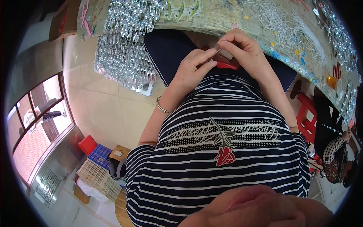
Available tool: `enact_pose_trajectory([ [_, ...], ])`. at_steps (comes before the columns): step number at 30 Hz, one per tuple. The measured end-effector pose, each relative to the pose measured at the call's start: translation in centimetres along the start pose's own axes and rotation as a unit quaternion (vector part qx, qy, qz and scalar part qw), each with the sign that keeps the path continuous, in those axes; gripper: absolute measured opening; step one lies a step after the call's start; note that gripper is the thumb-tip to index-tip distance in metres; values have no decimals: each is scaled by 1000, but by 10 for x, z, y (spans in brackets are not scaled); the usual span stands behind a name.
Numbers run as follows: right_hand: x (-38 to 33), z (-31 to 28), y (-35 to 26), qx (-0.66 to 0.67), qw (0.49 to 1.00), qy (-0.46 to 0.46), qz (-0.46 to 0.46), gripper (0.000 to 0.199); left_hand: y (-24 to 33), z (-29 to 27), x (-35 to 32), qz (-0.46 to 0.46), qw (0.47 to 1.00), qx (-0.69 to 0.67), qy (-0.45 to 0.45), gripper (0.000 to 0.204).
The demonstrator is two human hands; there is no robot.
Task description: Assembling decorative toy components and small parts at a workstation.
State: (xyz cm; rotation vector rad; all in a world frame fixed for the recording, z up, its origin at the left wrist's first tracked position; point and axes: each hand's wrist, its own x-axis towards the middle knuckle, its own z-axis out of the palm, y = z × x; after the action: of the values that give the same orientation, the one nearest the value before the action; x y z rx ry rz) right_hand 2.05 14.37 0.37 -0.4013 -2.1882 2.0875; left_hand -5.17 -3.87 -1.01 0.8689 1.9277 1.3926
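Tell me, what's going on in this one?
A person works bare-handed at the near edge of a table. The right hand pinches a thin strip, too small to identify; the left hand is at it too, though its grip is unclear. White threads lie loose on the table's right side, and shiny silver strips hang over its edge at the left.

A thin, pale, slightly curved strand (216, 54), possibly thread or plastic, slants from the pinched fingertips of the right hand (244, 48) down toward the thumb of the left hand (192, 69).
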Motion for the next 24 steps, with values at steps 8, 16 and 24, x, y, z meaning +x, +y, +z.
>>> enact_pose_trajectory([
  [8,-3,9,-8,64,994,-81,43,10,-3,-10,-2,-67,984,-162,-12,24],
  [16,-8,13,-6,94,990,-84,66,9,-3,-3,1,-118,967,-226,22,14],
  [24,-8,15,-2,152,979,-92,98,9,8,3,1,-153,954,-257,25,14],
])
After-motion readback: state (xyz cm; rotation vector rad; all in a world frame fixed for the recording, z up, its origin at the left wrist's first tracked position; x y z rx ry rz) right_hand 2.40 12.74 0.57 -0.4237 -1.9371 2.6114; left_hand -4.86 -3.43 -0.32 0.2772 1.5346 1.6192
